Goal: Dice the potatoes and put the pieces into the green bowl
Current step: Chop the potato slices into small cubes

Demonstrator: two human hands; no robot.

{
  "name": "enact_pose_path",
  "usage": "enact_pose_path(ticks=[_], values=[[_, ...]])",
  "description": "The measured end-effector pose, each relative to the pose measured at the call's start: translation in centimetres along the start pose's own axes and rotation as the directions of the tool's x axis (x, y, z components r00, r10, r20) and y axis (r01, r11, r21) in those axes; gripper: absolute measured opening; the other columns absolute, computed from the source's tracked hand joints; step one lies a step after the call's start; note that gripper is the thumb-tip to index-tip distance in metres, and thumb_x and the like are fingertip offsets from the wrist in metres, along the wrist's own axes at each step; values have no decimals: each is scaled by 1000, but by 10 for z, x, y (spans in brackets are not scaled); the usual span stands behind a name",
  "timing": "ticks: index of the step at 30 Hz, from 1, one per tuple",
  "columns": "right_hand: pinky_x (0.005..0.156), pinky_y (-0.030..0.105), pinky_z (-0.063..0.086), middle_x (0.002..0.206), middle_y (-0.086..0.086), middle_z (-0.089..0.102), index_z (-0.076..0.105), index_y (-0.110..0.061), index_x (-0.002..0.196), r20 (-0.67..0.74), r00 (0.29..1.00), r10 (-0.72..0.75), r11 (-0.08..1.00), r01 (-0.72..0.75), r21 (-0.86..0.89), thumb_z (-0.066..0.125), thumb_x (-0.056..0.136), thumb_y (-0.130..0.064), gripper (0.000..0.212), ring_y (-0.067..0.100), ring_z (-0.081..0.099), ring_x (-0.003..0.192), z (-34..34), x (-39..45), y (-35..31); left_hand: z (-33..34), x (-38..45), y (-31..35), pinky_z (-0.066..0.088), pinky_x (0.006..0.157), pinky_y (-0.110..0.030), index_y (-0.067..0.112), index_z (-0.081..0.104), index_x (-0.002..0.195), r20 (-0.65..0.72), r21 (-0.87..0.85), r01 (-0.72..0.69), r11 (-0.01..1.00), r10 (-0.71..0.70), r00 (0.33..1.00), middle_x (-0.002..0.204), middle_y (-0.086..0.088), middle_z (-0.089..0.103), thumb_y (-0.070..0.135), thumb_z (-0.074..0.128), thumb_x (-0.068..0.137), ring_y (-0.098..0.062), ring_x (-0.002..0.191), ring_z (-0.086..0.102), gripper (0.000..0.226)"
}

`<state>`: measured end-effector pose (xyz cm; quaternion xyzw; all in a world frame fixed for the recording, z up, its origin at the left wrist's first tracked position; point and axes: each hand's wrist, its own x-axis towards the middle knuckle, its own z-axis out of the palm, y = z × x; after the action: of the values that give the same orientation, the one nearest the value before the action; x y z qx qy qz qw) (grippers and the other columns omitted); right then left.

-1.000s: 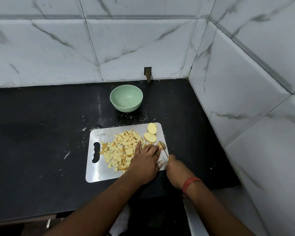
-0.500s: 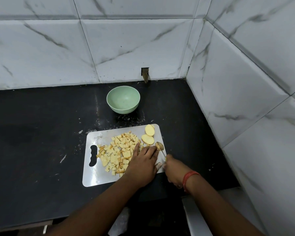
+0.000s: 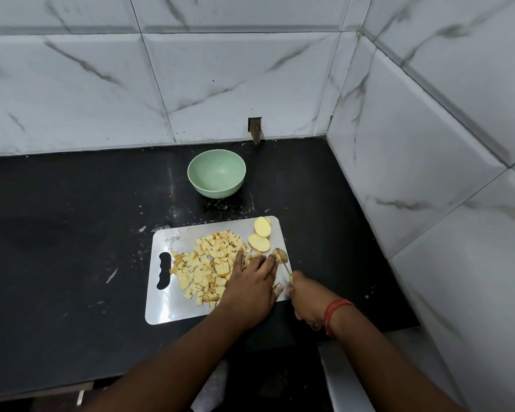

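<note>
Both forearms are bare, with no sleeves showing, entering from the bottom of the frame. A red-orange thread band (image 3: 336, 315) circles the right wrist at lower right.

Black counter (image 3: 72, 233); marbled wall tiles (image 3: 235, 78)

Very little has moved. The knife (image 3: 283, 264) in the right hand (image 3: 305, 298) has edged slightly toward the fingers of the left hand (image 3: 250, 288), so its tip now sits a touch further in over the potato piece (image 3: 281, 255) at the right edge of the board (image 3: 173, 307). The blade is thin and partly blurred, so it may have gone deeper into the piece, but that cannot be told. The right hand has crept a little leftward with it. The view itself swung slightly and came back, shifting the bowl (image 3: 216, 176) in frame.
</note>
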<state>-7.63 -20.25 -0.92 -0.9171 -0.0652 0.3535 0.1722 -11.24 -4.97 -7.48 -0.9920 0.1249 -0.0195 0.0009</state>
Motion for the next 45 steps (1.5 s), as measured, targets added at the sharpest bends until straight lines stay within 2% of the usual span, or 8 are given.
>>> enact_pose_path(ticks=[4, 9, 15, 18, 22, 29, 38, 45], values=[[52, 25, 31, 75, 3, 46, 40, -11, 112, 22, 999, 30, 999, -30, -12, 33, 104, -24, 17, 13, 43, 63, 3, -1, 0, 0, 0, 1, 19, 119, -66, 14, 50, 148, 3, 15, 3, 1000, -3, 1000, 151, -3, 48, 51, 33, 103, -23, 137, 42, 61], [83, 37, 51, 97, 10, 52, 40, -5, 130, -13, 1000, -21, 999, 21, -26, 38, 101, -20, 33, 25, 52, 83, 7, -7, 11, -1, 2, 1, 13, 119, -66, 14, 40, 153, 50, 11, 17, 1000, -18, 999, 155, -2, 42, 52, 29, 104, -23, 141, 37, 63], [85, 36, 49, 98, 10, 50, 42, -8, 126, -24, 999, -47, 998, 46, -43, 40, 100, -17, 27, 22, 50, 77, 8, -9, 12, -13, 12, -9, 12, 123, -56, 19, 56, 142, -73, -145, 19, 989, -30, 997, 139, -2, 55, 40, 43, 99, -24, 129, 50, 49], [86, 40, 53, 99, 11, 53, 37, -17, 109, -18, 999, -47, 998, 46, -49, 38, 100, -18, 9, 26, 53, 84, 9, -11, 15, -27, 36, -28, 26, 119, -54, 21, 68, 127, -175, -208, -115, 971, 79, 981, 128, -4, 60, 22, 63, 86, -27, 121, 52, 42], [85, 38, 52, 97, 10, 52, 42, -13, 120, -7, 999, -54, 998, 53, -30, 38, 100, -17, 20, 26, 52, 84, 12, -15, 20, -43, 63, -45, 37, 104, -42, 28, 73, 117, -54, -172, -364, 915, 360, 931, 124, -3, 58, 9, 69, 77, -26, 116, 49, 45], [84, 39, 50, 98, 10, 50, 40, -6, 128, -9, 998, -69, 997, 69, -25, 38, 100, -15, 29, 26, 51, 84, 12, -15, 23, -49, 89, -39, 39, 90, -35, 31, 75, 109, -8, -187, -548, 815, 557, 831, 110, 3, 60, 4, 75, 73, -21, 101, 52, 45], [84, 36, 47, 115, 20, 58, 39, -11, 118, 10, 997, -77, 997, 77, -12, 37, 102, -15, 18, 25, 49, 86, 8, -15, 24, -44, 96, -40, 48, 75, -38, 24, 73, 106, 6, -200, -601, 774, 614, 789, 104, 6, 64, 1, 62, 80, -19, 90, 52, 37], [79, 29, 43, 114, 17, 59, 39, -8, 127, -1, 997, -78, 997, 78, 0, 38, 101, -17, 27, 22, 49, 85, 10, -13, 28, -36, 96, -43, 46, 72, -36, 23, 74, 104, -31, -235, -594, 769, 605, 796, 101, 6, 64, -5, 65, 74, -18, 86, 51, 42]])
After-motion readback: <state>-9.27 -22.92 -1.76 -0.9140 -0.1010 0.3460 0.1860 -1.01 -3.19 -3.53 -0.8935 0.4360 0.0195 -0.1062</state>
